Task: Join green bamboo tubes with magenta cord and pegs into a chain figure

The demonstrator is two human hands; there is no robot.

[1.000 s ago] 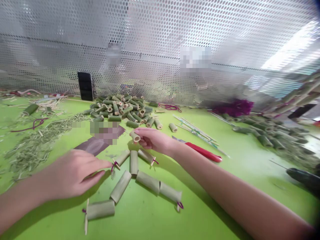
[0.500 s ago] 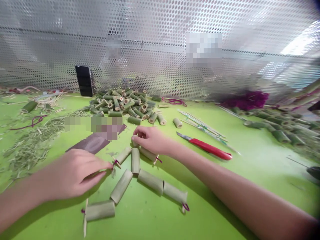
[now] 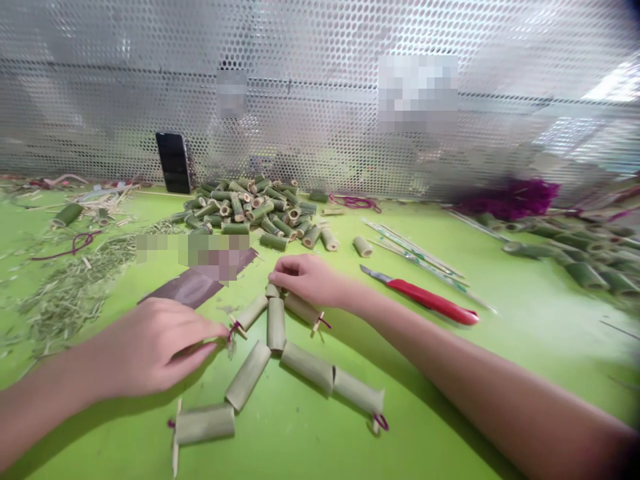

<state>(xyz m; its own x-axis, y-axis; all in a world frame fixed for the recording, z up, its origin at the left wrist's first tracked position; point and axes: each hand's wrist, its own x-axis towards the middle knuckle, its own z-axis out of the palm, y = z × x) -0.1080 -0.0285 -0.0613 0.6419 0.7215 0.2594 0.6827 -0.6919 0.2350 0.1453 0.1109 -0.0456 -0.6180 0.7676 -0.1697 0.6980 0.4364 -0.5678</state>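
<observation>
Short bamboo tubes lie in a jointed figure on the green table (image 3: 320, 447). My left hand (image 3: 170, 343) is pinched at the end of its left arm, on a purple cord (image 3: 233, 329) tied by a small stick. At the top of the figure, my right hand (image 3: 307, 279) has thumb and fingers closed on a small bamboo piece (image 3: 273, 291), partly hidden by them. Below that stands the body tube (image 3: 276, 325). Another arm tube (image 3: 303, 309) lies under my right wrist. Leg tubes (image 3: 247, 375) spread toward me, their ends fastened with cord and sticks.
A heap of cut bamboo tubes (image 3: 250, 210) lies at the back, near a standing phone (image 3: 173, 163). To the right are a red-handled knife (image 3: 433, 301), thin sticks (image 3: 415, 253) and more bamboo (image 3: 585, 273). Shavings (image 3: 75, 287) cover the left. A perforated metal panel (image 3: 320, 140) stands behind.
The view has shifted slightly, so everything sits a little further right. My right fingers have risen slightly against the figure, showing more of the small top piece. My left hand keeps its place at the cord.
</observation>
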